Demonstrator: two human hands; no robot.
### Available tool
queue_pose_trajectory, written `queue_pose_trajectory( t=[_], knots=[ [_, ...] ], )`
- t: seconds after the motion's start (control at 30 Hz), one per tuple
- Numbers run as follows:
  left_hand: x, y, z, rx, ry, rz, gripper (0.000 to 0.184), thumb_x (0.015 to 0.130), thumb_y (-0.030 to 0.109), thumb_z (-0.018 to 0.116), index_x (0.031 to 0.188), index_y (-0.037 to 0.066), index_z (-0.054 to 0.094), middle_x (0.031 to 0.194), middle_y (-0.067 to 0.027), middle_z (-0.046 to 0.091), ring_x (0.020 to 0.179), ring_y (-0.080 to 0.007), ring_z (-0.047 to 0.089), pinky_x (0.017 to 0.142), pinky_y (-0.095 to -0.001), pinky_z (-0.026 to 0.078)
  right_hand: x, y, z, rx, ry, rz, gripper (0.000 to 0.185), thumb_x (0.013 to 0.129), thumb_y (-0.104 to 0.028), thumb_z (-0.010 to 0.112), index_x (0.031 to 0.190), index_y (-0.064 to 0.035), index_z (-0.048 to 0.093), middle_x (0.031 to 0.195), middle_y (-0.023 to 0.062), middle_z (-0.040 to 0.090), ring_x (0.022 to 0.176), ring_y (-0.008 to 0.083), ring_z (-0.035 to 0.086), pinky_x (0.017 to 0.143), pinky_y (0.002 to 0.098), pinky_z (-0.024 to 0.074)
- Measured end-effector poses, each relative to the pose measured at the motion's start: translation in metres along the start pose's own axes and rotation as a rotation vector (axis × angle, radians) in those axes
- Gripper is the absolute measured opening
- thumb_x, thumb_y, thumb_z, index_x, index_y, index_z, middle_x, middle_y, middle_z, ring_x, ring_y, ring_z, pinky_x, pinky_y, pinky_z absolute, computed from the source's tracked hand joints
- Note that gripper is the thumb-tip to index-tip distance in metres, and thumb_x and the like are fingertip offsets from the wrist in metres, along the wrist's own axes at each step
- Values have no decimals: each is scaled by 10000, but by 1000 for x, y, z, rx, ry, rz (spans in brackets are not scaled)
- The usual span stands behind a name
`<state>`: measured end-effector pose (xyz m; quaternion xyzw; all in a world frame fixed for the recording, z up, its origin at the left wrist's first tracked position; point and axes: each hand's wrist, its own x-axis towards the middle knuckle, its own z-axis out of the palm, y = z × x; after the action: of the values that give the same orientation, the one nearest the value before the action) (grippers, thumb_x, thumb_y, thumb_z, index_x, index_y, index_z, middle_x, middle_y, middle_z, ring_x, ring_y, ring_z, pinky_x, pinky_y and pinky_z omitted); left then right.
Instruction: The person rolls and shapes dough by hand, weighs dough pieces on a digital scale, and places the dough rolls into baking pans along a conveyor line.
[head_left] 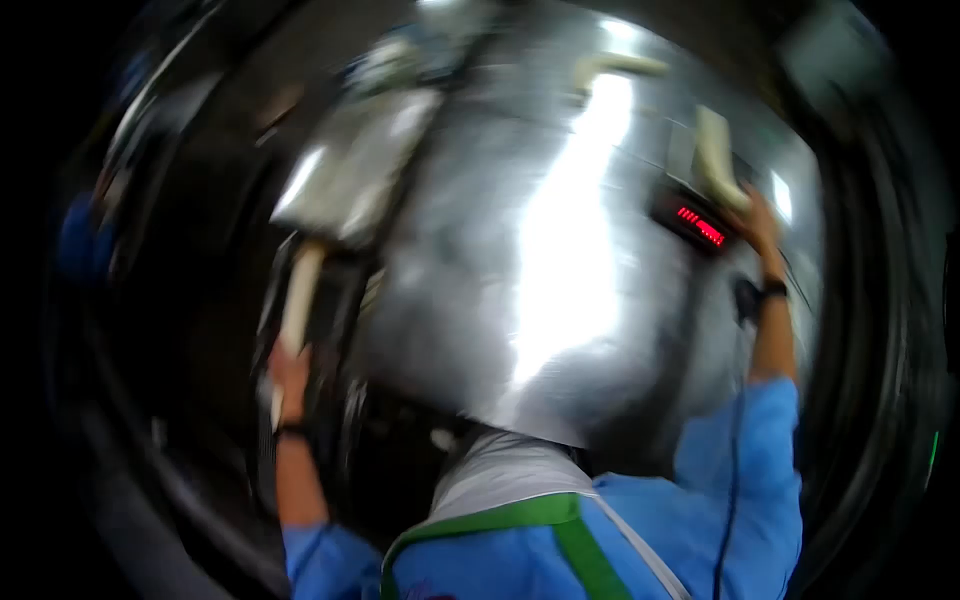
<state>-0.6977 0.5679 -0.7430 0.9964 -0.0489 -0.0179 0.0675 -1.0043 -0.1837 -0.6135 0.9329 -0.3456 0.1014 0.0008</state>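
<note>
My left hand (pixel 289 375) is wrapped round the lower part of a long pale strip (pixel 302 290) that comes out from under a shiny metal plate on the left. On the right, my right hand (pixel 760 222) grips the lower end of a bent pale piece (pixel 715 150). That piece lies over a scale (pixel 681 150) whose dark display (pixel 700 226) shows blurred red digits. Another curved pale piece (pixel 625 65) rests farther back on the metal table (pixel 440 270). Motion blur smears the fingers of both hands.
A shiny metal plate or cover (pixel 355 165) is left of the table, with blurred clear and bluish material (pixel 390 60) behind it. A blue-clothed person (pixel 85 240) is at the far left. A dark cord (pixel 733 490) runs down by my right sleeve.
</note>
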Motion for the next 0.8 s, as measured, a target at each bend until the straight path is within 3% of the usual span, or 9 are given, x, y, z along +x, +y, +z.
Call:
queue_pose_trajectory(
  t=[0.07, 0.1, 0.13, 0.17, 0.3, 0.37, 0.5, 0.63, 0.8],
  knots=[
    [-15, -10, -2, -95, 166, 117, 506, 665, 249, 611, 1109, 60, 459, 1023, -151, 529, 940, -322, 493, 809, -416, 388, 21, 7, 17, 62, -264, 109, 422, 704, -298, 622, 1032, -52, 522, 851, 142, 601, 754, 268, 584, 617, 345, 456],
    [-17, -18, 9, -31, 271, 113, 448, 663, 215, 592, 1077, 83, 481, 993, -140, 541, 917, -313, 507, 781, -419, 400, 7, -44, -21, 160, -300, 124, 385, 741, -291, 579, 1048, -66, 516, 881, 141, 596, 754, 248, 585, 617, 332, 461],
    [-16, 5, -28, -93, 15, -127, 414, 666, 199, 585, 1060, 104, 500, 971, -131, 551, 911, -299, 514, 770, -421, 400, 23, 21, 43, 269, -124, -32, 384, 766, -303, 543, 1075, -79, 501, 882, 133, 598, 750, 219, 583, 624, 320, 464],
    [-27, 5, -35, -102, 85, -151, 385, 668, 182, 581, 1038, 104, 516, 937, -128, 565, 896, -295, 524, 759, -416, 404, 23, -9, 25, 430, -323, -78, 369, 785, -284, 522, 1089, -78, 488, 916, 134, 589, 774, 191, 576, 642, 313, 463],
    [-38, -32, -21, -161, 221, -28, 391, 635, 233, 644, 957, 68, 495, 907, -100, 526, 896, -278, 492, 791, -418, 363, -8, -82, 63, 295, -465, -188, 375, 785, -274, 523, 1096, -67, 480, 932, 130, 578, 794, 189, 564, 656, 309, 454],
    [-47, -39, -33, -10, 110, -128, 413, 647, 216, 633, 1008, 89, 475, 959, -88, 514, 949, -278, 460, 799, -404, 358, -36, -125, 71, 228, -523, -210, 378, 786, -269, 524, 1099, -62, 476, 940, 128, 572, 804, 188, 558, 664, 306, 450],
    [-57, -61, -24, 74, 265, -111, 313, 635, 169, 633, 923, 84, 545, 892, -88, 550, 876, -271, 513, 758, -400, 394, -86, -188, 78, 171, -590, -246, 385, 787, -258, 525, 1106, -51, 468, 955, 124, 561, 824, 186, 546, 678, 301, 441],
    [-61, -83, -65, -496, -188, -257, 422, 608, 337, 645, 895, 32, 593, 888, -161, 586, 779, -276, 584, 674, -375, 459, -126, -234, 74, 245, -623, -239, 391, 787, -248, 527, 1112, -40, 460, 971, 119, 550, 844, 183, 534, 693, 296, 433],
    [-77, -127, -96, -1810, -263, -240, 317, 691, 228, 553, 904, -7, 548, 804, -110, 565, 693, -199, 551, 625, -311, 457, -139, -308, 40, 601, -701, -198, 400, 788, -235, 528, 1120, -27, 451, 991, 114, 536, 868, 181, 519, 711, 290, 422]
  ],
)
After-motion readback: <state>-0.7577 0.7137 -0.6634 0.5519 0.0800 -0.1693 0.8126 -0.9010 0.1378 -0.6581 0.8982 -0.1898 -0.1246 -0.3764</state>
